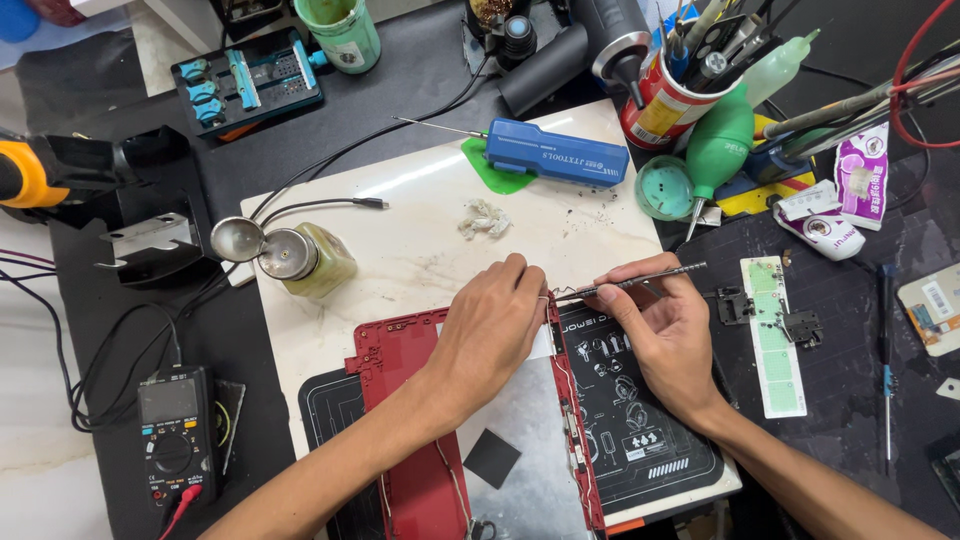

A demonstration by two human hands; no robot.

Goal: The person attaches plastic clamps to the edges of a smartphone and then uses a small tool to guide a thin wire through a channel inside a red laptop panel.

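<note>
Looking down from a head-worn camera at a crowded repair tabletop (420, 250), covered in the middle by a pale mat. At the far left, a yellow-and-black tool (40, 172) lies on a dark stand. Below it, near the lower left corner, sits a black multimeter (173, 437) with a red lead plugged in. Further right stands a small glass bottle of yellowish liquid (312, 259) with a metal pump top, and beside it a round metal cap. Above, at the back, lie a dark tray with blue clips (247, 82) and a green cup (342, 32).

In the centre, a red device casing (410, 370) lies open and flat on the mat, its grey metal inner plate facing up, thin wires running along its right edge. The left hand (490, 335) rests on the upper part of the casing, fingers curled and pressed down against its top right corner. Just beside it, the right hand (670, 335) pinches a slim metal tool (630, 283), probably tweezers, between thumb and fingers; the tool's tip points left and meets the casing's top edge right by the left fingertips. A black printed mat (640, 420) lies under the right hand.

Behind the hands lie a crumpled wad of tissue (485, 217) and a blue handheld tool (555, 152) with a thin needle. To the right stand a can full of tools (665, 100), a green rubber blower (718, 145), a strip of green tape holding tiny screws (775, 335), and a thin screwdriver (886, 360).
</note>
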